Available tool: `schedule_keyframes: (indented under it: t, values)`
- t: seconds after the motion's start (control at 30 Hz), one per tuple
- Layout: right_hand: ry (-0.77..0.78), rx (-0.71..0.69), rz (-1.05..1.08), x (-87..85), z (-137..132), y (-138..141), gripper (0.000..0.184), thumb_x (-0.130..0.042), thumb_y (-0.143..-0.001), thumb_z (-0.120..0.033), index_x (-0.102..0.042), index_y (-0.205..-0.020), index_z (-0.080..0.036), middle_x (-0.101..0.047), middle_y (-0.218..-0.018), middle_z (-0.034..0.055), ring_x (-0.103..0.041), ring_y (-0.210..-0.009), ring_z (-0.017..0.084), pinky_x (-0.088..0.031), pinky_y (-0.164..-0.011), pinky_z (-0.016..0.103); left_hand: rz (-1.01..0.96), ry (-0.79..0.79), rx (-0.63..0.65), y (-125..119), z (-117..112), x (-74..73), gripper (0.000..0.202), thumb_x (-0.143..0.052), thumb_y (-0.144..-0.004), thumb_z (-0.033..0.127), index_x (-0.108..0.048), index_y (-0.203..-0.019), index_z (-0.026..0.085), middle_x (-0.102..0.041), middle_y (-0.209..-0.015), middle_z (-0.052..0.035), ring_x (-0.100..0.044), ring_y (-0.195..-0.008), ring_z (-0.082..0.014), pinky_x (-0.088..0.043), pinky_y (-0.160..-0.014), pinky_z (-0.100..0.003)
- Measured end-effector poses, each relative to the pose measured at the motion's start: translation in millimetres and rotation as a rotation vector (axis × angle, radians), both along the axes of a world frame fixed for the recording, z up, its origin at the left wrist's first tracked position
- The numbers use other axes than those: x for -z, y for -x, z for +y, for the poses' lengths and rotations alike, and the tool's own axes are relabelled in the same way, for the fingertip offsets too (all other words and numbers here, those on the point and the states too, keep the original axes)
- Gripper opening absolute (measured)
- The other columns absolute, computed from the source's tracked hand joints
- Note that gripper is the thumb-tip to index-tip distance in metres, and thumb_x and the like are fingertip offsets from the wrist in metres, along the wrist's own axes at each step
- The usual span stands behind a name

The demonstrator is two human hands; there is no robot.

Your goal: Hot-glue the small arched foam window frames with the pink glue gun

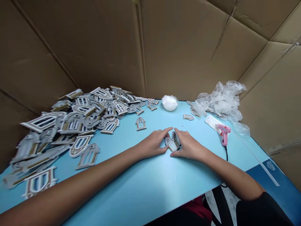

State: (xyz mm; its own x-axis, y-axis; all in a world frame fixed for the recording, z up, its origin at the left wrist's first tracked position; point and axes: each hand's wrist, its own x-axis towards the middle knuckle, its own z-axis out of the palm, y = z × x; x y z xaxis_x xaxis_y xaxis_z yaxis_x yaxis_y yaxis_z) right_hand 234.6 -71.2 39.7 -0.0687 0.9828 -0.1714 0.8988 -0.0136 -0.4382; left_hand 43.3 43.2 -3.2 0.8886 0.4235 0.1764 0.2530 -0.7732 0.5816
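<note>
Nothing legible anywhere: no words, numbers or brand marks on the arched cardboard window pieces heaped at nine o'clock, nor on the pink hot glue gun at three o'clock. Only a white paper sleeve just beside the gun and a pale mark on the dark blue sheet at four o'clock, both too small or blurred to read.
</note>
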Motion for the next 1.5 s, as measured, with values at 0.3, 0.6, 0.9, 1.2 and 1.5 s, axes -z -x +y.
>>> schedule_keyframes:
  t: [0.3,0.6,0.9,1.2,1.5]
  values:
    - [-0.014,0.207,-0.008,-6.9,-2,-36,0.083,-0.075,-0.084,-0.042,-0.04,-0.154,-0.015,-0.057,-0.143,0.0187,-0.051,-0.132,0.038,-0.045,-0.103,0.046,0.023,0.154,0.194,-73,76,-69.2,0.073,-0.066,-0.071,0.03,-0.048,-0.141,0.021,-0.075,-0.115,-0.0052,-0.069,-0.107,-0.0239,-0.051,-0.096,-0.033]
    - [-0.057,0.385,-0.244,-0.7,25,-22,0.085,-0.062,-0.091,-0.038,-0.025,-0.161,-0.007,-0.057,-0.144,0.0247,-0.054,-0.131,0.04,-0.047,-0.103,0.049,0.051,0.042,-0.061,-162,98,-57.0,0.08,-0.07,-0.072,0.028,-0.041,-0.145,0.014,-0.071,-0.117,-0.0128,-0.069,-0.103,-0.0295,-0.053,-0.084,-0.034]
    - [-0.034,0.409,-0.263,-2.6,31,-9,0.089,-0.063,-0.091,-0.051,-0.028,-0.159,-0.004,-0.057,-0.143,0.0261,-0.055,-0.131,0.04,-0.046,-0.105,0.05,0.254,-0.052,0.04,-185,98,-41.9,0.091,-0.085,-0.063,0.027,-0.047,-0.146,0.024,-0.071,-0.127,-0.012,-0.068,-0.113,-0.0325,-0.053,-0.083,-0.031]
    - [0.012,0.314,-0.381,-11.4,30,-18,0.037,-0.062,-0.077,-0.009,-0.059,-0.114,-0.015,-0.071,-0.107,0.0138,-0.066,-0.097,0.029,-0.046,-0.077,0.032,0.379,-0.183,0.145,-203,106,-56.5,0.03,-0.077,-0.09,0.033,-0.068,-0.112,0.016,-0.071,-0.11,-0.0081,-0.068,-0.099,-0.0228,-0.056,-0.09,-0.041]
    - [-0.198,0.582,-0.462,-33.5,66,-98,0.031,-0.059,-0.085,-0.013,-0.06,-0.117,-0.016,-0.07,-0.114,0.0147,-0.066,-0.108,0.028,-0.048,-0.087,0.035,0.303,-0.207,0.087,-190,139,-90.1,0.023,-0.082,-0.071,0.021,-0.074,-0.092,0.018,-0.074,-0.083,-0.0046,-0.069,-0.077,-0.0195,-0.053,-0.069,-0.028]
